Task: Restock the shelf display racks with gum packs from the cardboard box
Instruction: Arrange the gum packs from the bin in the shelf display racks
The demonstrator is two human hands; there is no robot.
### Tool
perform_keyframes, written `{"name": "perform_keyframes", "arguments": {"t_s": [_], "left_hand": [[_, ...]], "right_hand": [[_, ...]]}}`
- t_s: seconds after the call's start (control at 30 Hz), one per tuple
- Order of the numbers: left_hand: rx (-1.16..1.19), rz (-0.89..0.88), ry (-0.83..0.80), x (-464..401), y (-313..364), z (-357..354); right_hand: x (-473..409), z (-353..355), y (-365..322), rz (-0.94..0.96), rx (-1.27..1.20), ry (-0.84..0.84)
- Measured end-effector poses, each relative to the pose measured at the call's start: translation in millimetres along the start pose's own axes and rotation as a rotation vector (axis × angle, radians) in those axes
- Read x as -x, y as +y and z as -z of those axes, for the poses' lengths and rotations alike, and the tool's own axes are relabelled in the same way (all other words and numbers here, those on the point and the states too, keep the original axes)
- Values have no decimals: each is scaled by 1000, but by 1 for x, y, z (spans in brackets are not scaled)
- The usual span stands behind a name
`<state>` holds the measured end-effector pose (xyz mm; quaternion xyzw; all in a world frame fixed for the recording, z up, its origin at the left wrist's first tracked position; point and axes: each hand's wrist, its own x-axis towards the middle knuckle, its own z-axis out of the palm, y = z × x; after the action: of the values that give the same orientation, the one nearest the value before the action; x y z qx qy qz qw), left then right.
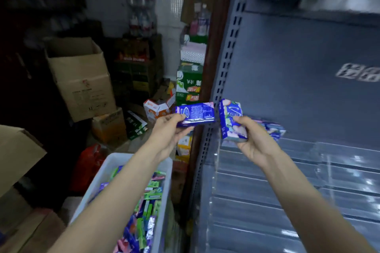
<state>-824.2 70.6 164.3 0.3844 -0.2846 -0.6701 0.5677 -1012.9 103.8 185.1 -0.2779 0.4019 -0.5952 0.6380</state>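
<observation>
Two blue gum packs are in hand, with the grey shelf upright as landmark. Left of it and low, a white bin holds loose gum packs. Just left of the upright, the left hand pinches one blue pack by its end, fingers curled. Just right of it, the right hand grips a stack of packs above the clear display racks. The step appears to be carrying stock to the racks; next, each pack likely needs lining up with a rack slot.
</observation>
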Motion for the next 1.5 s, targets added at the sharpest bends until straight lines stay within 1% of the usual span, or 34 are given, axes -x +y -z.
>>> {"name": "perform_keyframes", "arguments": {"t_s": [0.1,0.2,0.33,0.43,0.5,0.6,0.7,0.83,0.9,1.0,1.13,1.23,1.3,1.4,1.43,1.5], "left_hand": [[-6,-1,-68,12,-22,-52],[-38,-16,-86,19,-44,-95],[-117,-86,-37,23,-69,-137],[-190,-125,3,26,-83,-156],[-227,-134,16,27,-87,-160],[-265,-141,32,28,-90,-161],[-278,-163,51,29,-90,-159],[-305,-199,80,33,-86,-155],[-306,-208,74,35,-85,-153],[-326,-209,74,35,-85,-149],[-331,-202,58,32,-90,-148],[-341,-192,30,31,-94,-151],[-348,-193,3,30,-96,-154],[-356,-205,-27,29,-98,-164],[-351,-204,-37,28,-98,-168],[-337,-189,-68,26,-101,-178]], "right_hand": [[17,47,-37,68,176,23],[29,92,-67,184,363,93],[27,141,-99,388,519,221],[14,174,-111,434,622,288],[5,188,-112,427,682,308],[-9,198,-104,412,749,287],[-24,200,-91,393,871,263],[-37,196,-70,356,952,234],[-41,197,-60,383,1015,251],[-42,200,-52,500,1190,325],[-41,197,-52,525,1175,358],[-42,196,-57,464,1257,338],[-39,196,-62,439,1265,336],[-28,191,-79,539,1151,373],[-24,187,-86,539,1104,347],[-19,179,-98,456,1002,227]]}}
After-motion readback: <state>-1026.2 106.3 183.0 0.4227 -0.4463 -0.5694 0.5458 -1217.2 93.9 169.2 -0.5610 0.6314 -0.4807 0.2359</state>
